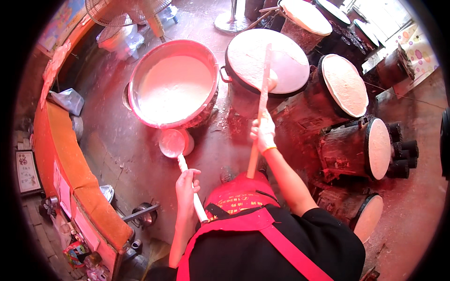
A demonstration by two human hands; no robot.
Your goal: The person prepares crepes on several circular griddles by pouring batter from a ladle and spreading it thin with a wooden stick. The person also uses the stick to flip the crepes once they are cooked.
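My left hand [186, 187] is closed around the white-wrapped handle of a ladle [172, 143]. Its round bowl, coated with pale batter, is just in front of a large red-rimmed tub [136, 110] of white batter [180, 86]. In my right hand [265, 131] is a long, flat wooden spreader [265, 70], reaching forward over a round griddle [300, 77]. Batter [246, 54] covers the griddle's left and far parts, while a smoother grey area shows at right. A pale lump of batter [272, 80] sits against the spreader near the front rim.
More round griddles with pale sheets curve down the right, including one griddle [344, 85] beside mine and another [378, 148] nearer. A standing fan [124, 9] is at the far left. An orange-topped counter [70, 154] runs along the left. A metal post base [232, 23] stands behind.
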